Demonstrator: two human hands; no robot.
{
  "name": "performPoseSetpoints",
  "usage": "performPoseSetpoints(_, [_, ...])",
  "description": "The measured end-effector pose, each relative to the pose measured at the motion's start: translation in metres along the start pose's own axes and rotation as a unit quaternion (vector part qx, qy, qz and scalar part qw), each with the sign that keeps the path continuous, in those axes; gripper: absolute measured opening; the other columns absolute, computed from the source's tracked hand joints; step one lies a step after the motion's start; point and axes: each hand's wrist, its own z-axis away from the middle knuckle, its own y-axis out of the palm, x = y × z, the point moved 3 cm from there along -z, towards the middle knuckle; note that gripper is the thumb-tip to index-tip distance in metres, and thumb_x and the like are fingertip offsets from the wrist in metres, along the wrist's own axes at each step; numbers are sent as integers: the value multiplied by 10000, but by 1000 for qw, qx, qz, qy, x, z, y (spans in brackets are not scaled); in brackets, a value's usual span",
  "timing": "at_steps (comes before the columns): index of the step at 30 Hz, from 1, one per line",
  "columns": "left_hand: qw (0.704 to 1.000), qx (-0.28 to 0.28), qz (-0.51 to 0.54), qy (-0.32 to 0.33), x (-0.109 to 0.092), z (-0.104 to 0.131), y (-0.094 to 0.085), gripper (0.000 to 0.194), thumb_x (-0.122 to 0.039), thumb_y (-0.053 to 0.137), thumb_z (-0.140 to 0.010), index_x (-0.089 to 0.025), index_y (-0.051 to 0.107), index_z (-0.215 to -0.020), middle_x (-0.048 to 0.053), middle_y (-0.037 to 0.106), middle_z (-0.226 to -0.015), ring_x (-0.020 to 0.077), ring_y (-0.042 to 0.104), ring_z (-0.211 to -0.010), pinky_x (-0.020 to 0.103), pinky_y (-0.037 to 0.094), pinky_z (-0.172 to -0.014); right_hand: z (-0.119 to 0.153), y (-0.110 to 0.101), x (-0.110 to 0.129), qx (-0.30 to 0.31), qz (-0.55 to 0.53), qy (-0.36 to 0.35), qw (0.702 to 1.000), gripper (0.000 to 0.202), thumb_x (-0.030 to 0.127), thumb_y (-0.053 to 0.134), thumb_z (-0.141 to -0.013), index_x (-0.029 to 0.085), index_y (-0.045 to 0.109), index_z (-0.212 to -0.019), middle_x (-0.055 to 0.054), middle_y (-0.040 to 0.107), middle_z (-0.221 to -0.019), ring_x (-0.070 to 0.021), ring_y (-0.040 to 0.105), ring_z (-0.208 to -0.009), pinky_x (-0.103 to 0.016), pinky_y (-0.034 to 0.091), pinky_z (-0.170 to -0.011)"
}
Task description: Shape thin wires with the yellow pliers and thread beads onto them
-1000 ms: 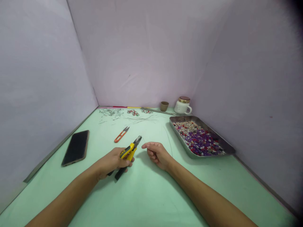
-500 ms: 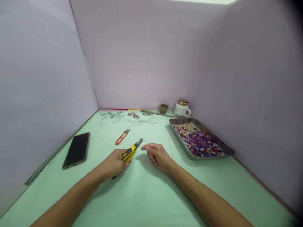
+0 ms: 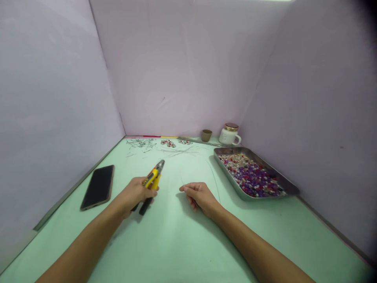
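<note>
My left hand (image 3: 137,193) is wrapped around yellow-and-black pliers (image 3: 152,179), whose metal jaws point up and away from me. The handles are spread a little. Partly covered behind the pliers lie the orange thread snips (image 3: 154,169). To the right, my right hand (image 3: 200,196) is closed in a pinch, thumb against forefinger. A very faint thin wire (image 3: 182,181) seems to rise from its fingertips. The pliers and my right hand are apart. A long thin wire (image 3: 214,177) curves over the table between my right hand and the bead tray.
A metal tray (image 3: 229,179) of mixed beads stands at the right. Farther back are a white lidded mug (image 3: 227,136), a small brown cup (image 3: 206,135), beaded pieces (image 3: 168,143) and scattered wire bits (image 3: 141,144). A phone (image 3: 97,186) lies left. Pale walls enclose the table.
My left hand has drawn the pliers left, away from my right hand, and their handles have spread. The pliers now overlap the snips. My right hand stays pinched in nearly the same place.
</note>
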Motion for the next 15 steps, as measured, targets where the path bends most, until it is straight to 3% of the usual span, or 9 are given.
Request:
performPoseSetpoints(2, [998, 58, -38, 6, -1, 6, 12, 82, -197, 554, -583, -153, 507, -634, -41, 450, -549, 91, 388, -492, 226, 255, -484, 0, 0, -1, -3, -12, 4, 1000, 200, 290, 560, -665, 123, 629, -751, 66, 469, -373, -50, 373, -277, -167, 284, -277])
performPoseSetpoints(5, [993, 94, -65, -3, 1, 10, 23, 66, -195, 530, -586, -166, 474, -603, -43, 444, -545, 96, 358, -502, 233, 231, -497, 0, -1, -1, -16, 0, 12, 1000, 186, 283, 553, -661, 125, 618, -734, 63, 471, -373, -52, 365, -277, -170, 283, -275])
performPoseSetpoints(12, [988, 116, -98, 4, 1, 11, 28, 58, -202, 509, -615, -176, 463, -637, -41, 430, -587, 102, 345, -537, 232, 231, -509, 0, -1, -4, -34, 69, 12, 997, 177, 285, 500, -694, 164, 626, -725, 67, 421, -347, -66, 322, -268, -192, 258, -290])
performPoseSetpoints(15, [985, 106, -138, 5, 1, 12, 30, 106, -210, 512, -619, -184, 409, -614, -55, 370, -567, 93, 307, -520, 230, 219, -494, -1, -4, -6, -79, 159, -66, 982, 190, 286, 490, -714, 177, 643, -690, 31, 500, -416, -88, 412, -352, -209, 324, -375])
